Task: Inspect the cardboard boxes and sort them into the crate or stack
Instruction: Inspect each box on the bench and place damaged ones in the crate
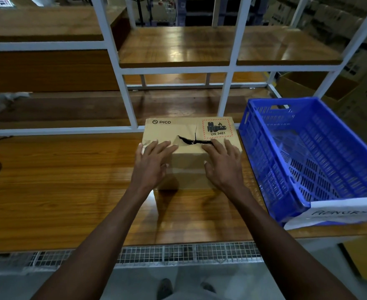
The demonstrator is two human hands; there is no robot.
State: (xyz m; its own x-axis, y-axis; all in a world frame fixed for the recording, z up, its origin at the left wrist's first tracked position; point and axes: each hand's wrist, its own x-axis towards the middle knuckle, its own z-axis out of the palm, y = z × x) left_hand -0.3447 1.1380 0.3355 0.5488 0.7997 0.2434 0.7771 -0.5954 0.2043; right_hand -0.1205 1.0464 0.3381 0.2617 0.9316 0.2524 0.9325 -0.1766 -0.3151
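Although only the head view is on offer, it shows the step plainly enough: a brown rectangular cardboard box, printed with a maker's logo and a red-bordered battery hazard label, sits on the glossy wooden worktable just left of the blue perforated plastic crate, and both hands lie on its top face. The left hand rests with fingers spread and straight near the left edge of the box, curled round nothing; the right hand lies the same way, flat and relaxed, its fingertips touching the lid just below a dark jagged tear that runs across the top towards the label. This reads as the inspection step, the damage being felt or looked over, with no sorting done yet: the crate appears to hold nothing, though its near corner is hidden behind a white paper label. No stack of boxes shows on the table or on the white-framed wooden shelving behind. The next move probably calls for both hands to shift to the box's sides and close on it, since flat palms give no lift, then carry it right over the crate wall if torn boxes go there; the task does not say which pile takes rejects.
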